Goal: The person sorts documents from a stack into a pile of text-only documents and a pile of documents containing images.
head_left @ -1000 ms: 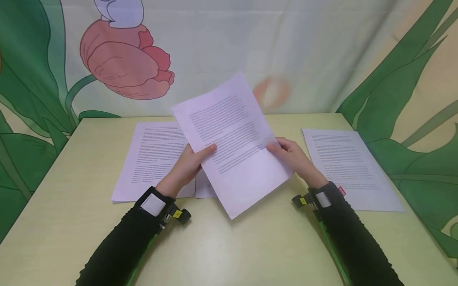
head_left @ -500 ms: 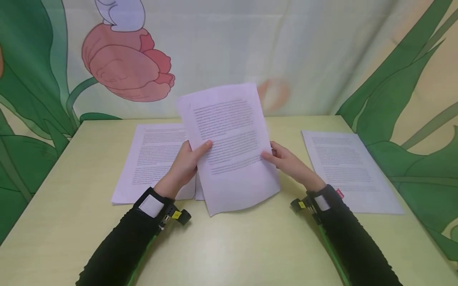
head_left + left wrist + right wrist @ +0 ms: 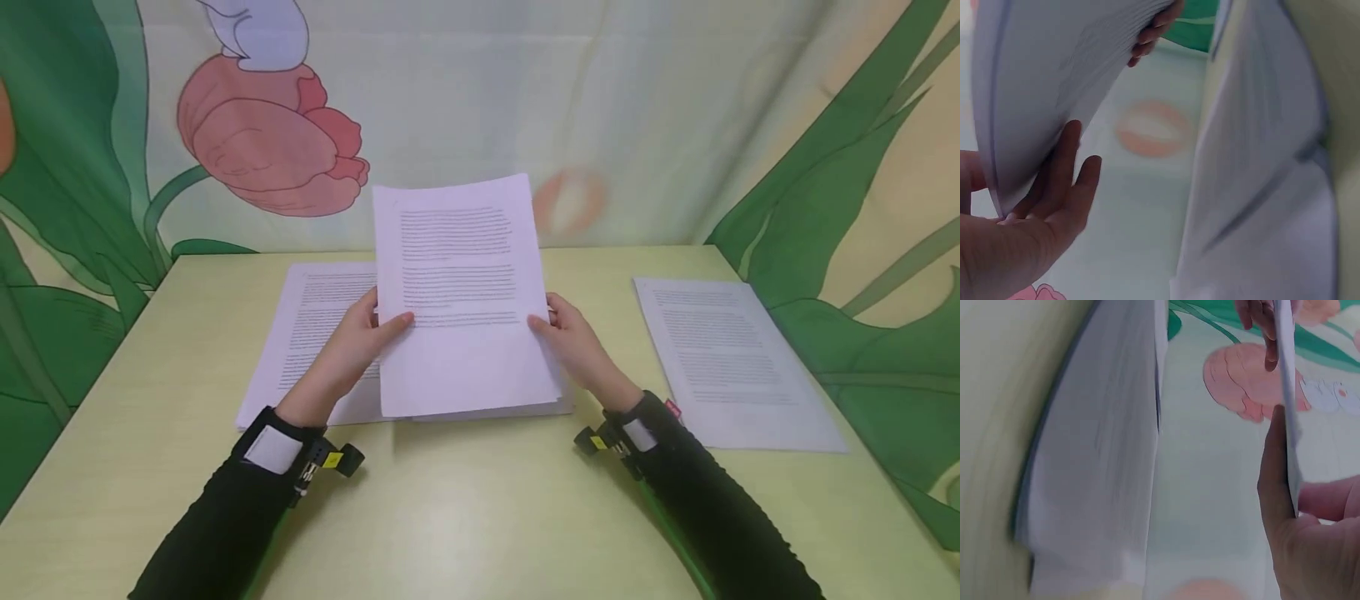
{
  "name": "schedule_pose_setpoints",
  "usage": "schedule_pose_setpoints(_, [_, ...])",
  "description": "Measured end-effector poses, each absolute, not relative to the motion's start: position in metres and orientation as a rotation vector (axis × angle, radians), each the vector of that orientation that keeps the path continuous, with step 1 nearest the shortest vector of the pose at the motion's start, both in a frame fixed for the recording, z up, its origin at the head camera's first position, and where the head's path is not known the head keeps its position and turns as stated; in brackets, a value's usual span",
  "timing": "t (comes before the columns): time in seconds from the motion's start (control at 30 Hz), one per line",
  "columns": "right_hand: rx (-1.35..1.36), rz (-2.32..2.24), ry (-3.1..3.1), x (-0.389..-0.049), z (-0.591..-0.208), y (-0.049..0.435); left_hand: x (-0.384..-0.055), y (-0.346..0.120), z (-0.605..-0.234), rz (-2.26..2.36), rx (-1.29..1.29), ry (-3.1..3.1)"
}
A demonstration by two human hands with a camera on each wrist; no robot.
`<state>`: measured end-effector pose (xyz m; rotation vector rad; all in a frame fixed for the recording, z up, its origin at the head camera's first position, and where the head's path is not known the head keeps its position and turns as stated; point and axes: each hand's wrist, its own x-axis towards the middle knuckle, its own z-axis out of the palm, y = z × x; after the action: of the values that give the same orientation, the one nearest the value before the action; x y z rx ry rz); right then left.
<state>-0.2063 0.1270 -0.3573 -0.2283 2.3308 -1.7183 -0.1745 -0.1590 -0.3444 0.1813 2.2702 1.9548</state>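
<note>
Printed sheets [image 3: 457,367] are held above the bench [image 3: 465,517], the left hand [image 3: 352,337] pinching the left edge, the right hand [image 3: 573,337] the right edge. They hide part of the left stack [image 3: 322,317] and most of the middle paper [image 3: 525,412]; the right paper [image 3: 750,367] lies apart. Wrist views show fingers [image 3: 1060,178] behind the sheets, concealed from the head view.

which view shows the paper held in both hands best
The head view: the held paper faces the camera there, with its printed lines and all four corners visible. The left wrist view shows its back at a slant, cut off by the frame; the right wrist view shows it nearly edge-on.
</note>
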Motion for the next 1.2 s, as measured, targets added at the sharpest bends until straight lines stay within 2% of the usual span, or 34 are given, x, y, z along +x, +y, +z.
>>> schedule_pose_setpoints(0.13, [-0.271,-1.710,2.236,-0.201,-0.363,0.102,-0.164,-0.170,-0.354,1.745,0.169,2.531])
schedule_pose_setpoints(0.27, [-0.356,-1.674,2.124,-0.196,-0.365,0.081,-0.161,-0.188,-0.358,1.693,0.027,2.671])
schedule_pose_setpoints(0.5, [-0.378,-1.598,1.950,-0.188,-0.371,0.045,-0.163,-0.243,-0.358,1.528,-0.233,2.677])
schedule_pose_setpoints(0.67, [-0.393,-1.569,1.913,-0.179,-0.378,0.026,-0.166,-0.279,-0.367,1.404,-0.299,2.636])
schedule_pose_setpoints(0.87, [-0.542,-1.382,1.997,-0.172,-0.379,0.016,-0.169,-0.292,-0.378,1.308,-0.299,2.642])
schedule_pose_setpoints(1.2, [-0.499,-1.263,2.018,-0.168,-0.375,0.014,-0.173,-0.298,-0.377,1.019,-0.367,2.794])
